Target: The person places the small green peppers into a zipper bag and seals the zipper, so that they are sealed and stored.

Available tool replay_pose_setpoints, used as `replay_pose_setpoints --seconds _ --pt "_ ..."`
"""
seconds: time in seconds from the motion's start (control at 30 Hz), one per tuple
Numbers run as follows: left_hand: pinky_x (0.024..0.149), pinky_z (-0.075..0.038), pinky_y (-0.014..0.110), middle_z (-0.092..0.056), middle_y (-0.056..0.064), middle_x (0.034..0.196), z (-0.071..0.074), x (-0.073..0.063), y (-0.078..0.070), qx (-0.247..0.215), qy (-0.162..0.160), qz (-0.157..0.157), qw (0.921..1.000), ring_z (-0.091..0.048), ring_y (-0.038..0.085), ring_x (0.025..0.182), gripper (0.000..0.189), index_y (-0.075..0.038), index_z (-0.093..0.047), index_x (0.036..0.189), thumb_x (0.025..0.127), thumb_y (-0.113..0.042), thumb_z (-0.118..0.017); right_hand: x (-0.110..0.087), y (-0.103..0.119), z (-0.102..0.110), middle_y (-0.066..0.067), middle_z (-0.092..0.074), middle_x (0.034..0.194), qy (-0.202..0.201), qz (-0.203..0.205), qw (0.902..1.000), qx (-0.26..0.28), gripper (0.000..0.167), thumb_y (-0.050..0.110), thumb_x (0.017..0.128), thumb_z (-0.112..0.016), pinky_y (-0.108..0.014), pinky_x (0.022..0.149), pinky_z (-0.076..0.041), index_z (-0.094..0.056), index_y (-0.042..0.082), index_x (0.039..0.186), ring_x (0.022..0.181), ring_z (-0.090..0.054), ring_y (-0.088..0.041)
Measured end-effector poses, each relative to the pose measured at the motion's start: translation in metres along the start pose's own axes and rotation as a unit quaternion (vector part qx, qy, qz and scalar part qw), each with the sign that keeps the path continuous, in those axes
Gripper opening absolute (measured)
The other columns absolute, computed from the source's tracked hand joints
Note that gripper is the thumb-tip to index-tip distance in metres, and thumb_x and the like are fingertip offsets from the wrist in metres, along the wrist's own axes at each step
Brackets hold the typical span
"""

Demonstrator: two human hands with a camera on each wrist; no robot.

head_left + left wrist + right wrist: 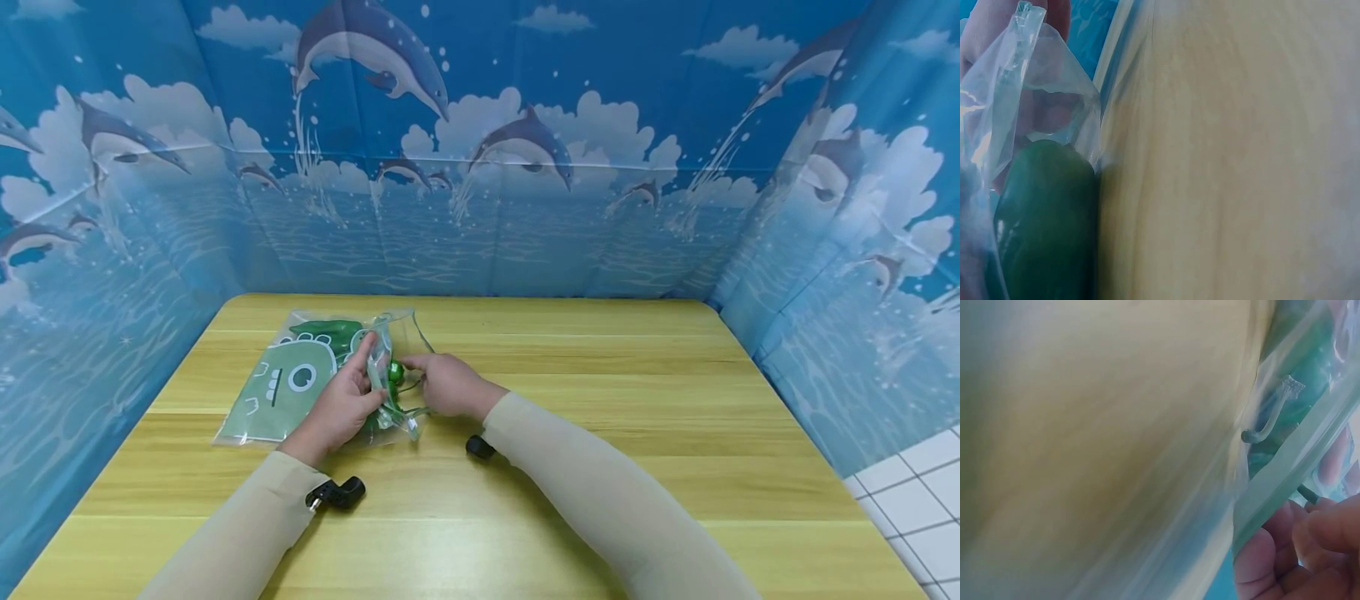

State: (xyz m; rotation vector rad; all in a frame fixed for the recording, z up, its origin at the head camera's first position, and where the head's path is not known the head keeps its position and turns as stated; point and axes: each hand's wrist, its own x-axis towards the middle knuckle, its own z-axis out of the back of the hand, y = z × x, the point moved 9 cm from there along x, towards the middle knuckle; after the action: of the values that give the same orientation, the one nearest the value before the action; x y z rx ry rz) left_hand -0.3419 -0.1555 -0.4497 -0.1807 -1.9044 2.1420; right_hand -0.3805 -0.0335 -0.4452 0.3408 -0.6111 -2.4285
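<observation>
A clear plastic bag (255, 417) printed with a pale green one-eyed monster lies on the table, its mouth to the right. Long green peppers (330, 327) show through the plastic; a smooth rounded green one (1047, 225) fills the lower left of the left wrist view. My left hand (341, 408) holds the bag by its mouth, thumb on the near side. At the opening, my right hand (453, 385) pinches a thin green stem (1308, 494) between thumb and fingers. A shiny green rounded end (395, 372) shows beside its fingertips. Another curved stem (1266, 428) shows inside the bag.
The wooden table (600, 392) extends right of the bag and toward the front. A blue dolphin-print curtain (495, 233) stands along its back and sides. Black wrist devices (341, 493) are strapped at the sleeves. White floor tiles (922, 483) show at the lower right.
</observation>
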Motion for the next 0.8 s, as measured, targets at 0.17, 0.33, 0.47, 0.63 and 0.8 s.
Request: replay_pose_setpoints --seconds 0.17,0.33,0.47,0.63,0.8 --pt "0.104 -0.047 0.015 -0.006 0.014 0.178 -0.001 0.0 0.0 0.007 0.002 -0.001 1.0 -0.02 0.037 0.161 0.096 -0.02 0.008 0.171 0.1 0.011 -0.048 -0.006 -0.003 0.007 -0.002 -0.064 0.149 -0.027 0.005 0.9995 0.015 0.056 0.0 0.105 -0.044 -0.028 0.089 -0.055 -0.054 0.02 0.156 0.098 -0.07 -0.016" --pt "0.103 -0.048 0.016 -0.006 0.014 0.178 -0.001 -0.001 0.0 0.012 0.002 -0.002 0.9999 -0.021 0.037 0.161 0.094 -0.021 0.008 0.171 0.102 0.007 -0.05 -0.012 -0.004 0.016 -0.003 -0.067 0.144 -0.058 0.013 0.9972 0.045 0.046 0.004 0.108 -0.044 -0.033 0.09 -0.056 -0.06 0.015 0.15 0.097 -0.069 -0.019" --pt "0.102 -0.048 0.014 -0.006 0.014 0.178 -0.001 -0.001 0.0 0.014 0.001 -0.003 0.9999 -0.021 0.037 0.161 0.095 -0.02 0.008 0.171 0.102 0.006 -0.052 -0.017 -0.008 0.023 -0.005 -0.068 0.143 -0.083 0.01 0.9941 0.069 0.043 0.005 0.109 -0.045 -0.038 0.101 -0.055 -0.061 0.013 0.148 0.124 -0.067 -0.02" --pt "0.101 -0.048 0.014 -0.004 0.013 0.178 -0.001 -0.001 0.0 0.011 0.002 -0.001 0.9999 -0.02 0.036 0.161 0.096 -0.019 0.008 0.171 0.101 0.009 -0.052 -0.022 -0.012 0.03 -0.007 -0.067 0.144 -0.096 0.002 0.9912 0.09 0.041 0.006 0.11 -0.047 -0.039 0.1 -0.054 -0.06 0.009 0.149 0.136 -0.062 -0.025" --pt "0.101 -0.048 0.015 0.001 0.012 0.178 -0.002 0.0 -0.001 0.005 0.005 -0.002 1.0 -0.018 0.036 0.162 0.096 -0.019 0.008 0.171 0.101 0.01 -0.052 -0.027 -0.016 0.034 -0.007 -0.067 0.145 -0.1 -0.001 0.9916 0.082 0.04 0.009 0.11 -0.049 -0.036 0.09 -0.051 -0.06 0.009 0.149 0.13 -0.065 -0.024"
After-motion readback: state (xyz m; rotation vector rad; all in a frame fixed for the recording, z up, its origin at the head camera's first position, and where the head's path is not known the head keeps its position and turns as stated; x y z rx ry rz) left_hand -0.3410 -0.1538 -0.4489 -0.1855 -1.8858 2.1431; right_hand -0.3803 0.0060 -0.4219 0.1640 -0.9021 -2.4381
